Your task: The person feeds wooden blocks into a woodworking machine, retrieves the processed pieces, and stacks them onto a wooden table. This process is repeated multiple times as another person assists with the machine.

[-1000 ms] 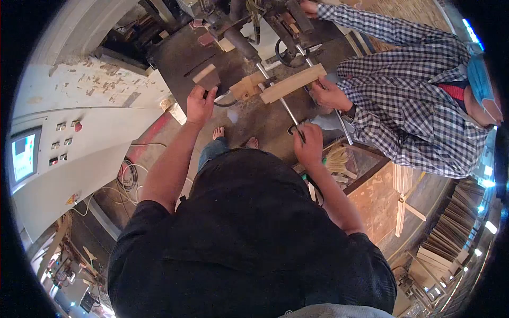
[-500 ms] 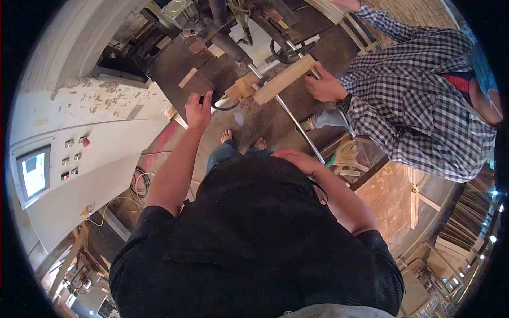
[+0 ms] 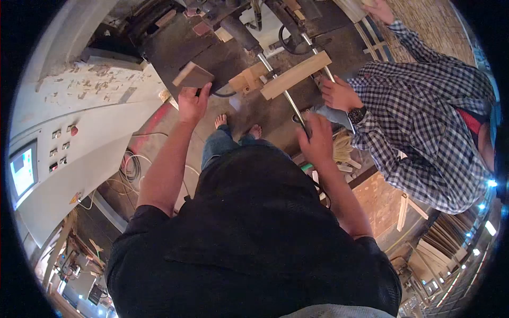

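Observation:
My left hand (image 3: 192, 106) is closed on the lower edge of a wooden block (image 3: 195, 76) with a pale end face, holding it over the floor on the left. My right hand (image 3: 318, 139) is raised in front of my body, thumb and fingers apart, and overlaps the lower part of a metal rod (image 3: 292, 103). A pale wooden board (image 3: 297, 75) lies across the two metal rods, beyond my right hand. Left of it, a shorter wooden piece (image 3: 248, 78) sits at the rod. A co-worker's hand (image 3: 339, 94) is close to the board's right end.
A co-worker in a checked shirt (image 3: 424, 106) stands at the right. A control cabinet (image 3: 85, 153) with a lit screen (image 3: 23, 170) is at the left. A black handwheel (image 3: 286, 42) and machine parts are ahead. Cables (image 3: 130, 167) lie on the floor.
My right hand has moved from beside my waist forward to the metal rod. My left hand has shifted slightly, and the wooden block in it has tilted. The view has turned a little.

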Demonstrator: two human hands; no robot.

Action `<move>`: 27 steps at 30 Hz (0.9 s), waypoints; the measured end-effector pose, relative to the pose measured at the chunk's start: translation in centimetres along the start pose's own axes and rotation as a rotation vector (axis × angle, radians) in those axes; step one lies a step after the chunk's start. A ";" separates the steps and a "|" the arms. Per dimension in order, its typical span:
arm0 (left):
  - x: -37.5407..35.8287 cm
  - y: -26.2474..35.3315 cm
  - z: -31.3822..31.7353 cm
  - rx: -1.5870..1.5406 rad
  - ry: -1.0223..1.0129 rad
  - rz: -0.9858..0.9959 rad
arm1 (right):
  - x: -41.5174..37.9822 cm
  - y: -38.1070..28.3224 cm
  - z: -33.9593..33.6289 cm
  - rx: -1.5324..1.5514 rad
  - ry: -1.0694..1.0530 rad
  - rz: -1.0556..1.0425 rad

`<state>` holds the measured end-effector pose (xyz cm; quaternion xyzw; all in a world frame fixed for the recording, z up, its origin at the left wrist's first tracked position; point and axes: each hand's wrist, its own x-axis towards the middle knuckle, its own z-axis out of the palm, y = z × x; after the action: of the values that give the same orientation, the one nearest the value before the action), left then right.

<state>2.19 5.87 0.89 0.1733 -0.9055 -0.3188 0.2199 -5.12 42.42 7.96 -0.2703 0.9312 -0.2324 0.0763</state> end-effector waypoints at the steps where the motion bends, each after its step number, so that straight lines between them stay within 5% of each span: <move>1: 0.1 0.0 0.2 -0.002 -0.006 -0.017 | 0.1 0.6 0.7 -0.004 -0.018 0.001; 4: 0.6 0.1 0.5 -0.041 0.065 0.011 | 1.3 1.7 2.8 0.065 -0.259 0.215; 6: 0.4 0.4 0.3 -0.023 -0.008 -0.036 | 2.5 0.9 3.3 -0.106 -0.519 0.539; 9: 0.3 -0.2 0.7 -0.010 0.004 -0.013 | 2.0 3.2 4.9 -0.108 -0.440 0.383; 12: 0.4 -0.2 0.8 0.126 0.048 0.085 | 2.6 2.7 4.6 -0.122 -0.494 0.447; 19: 0.5 -0.4 0.6 0.017 -0.092 -0.033 | 2.7 2.7 4.6 -0.105 -0.532 0.457; 27: 0.8 -0.7 0.4 -0.015 -0.085 0.135 | 2.4 2.6 5.1 -0.106 -0.482 0.455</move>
<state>1.43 5.13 0.40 0.0965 -0.9212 -0.3174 0.2034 -7.02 41.02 2.23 -0.1061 0.9336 -0.0900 0.3301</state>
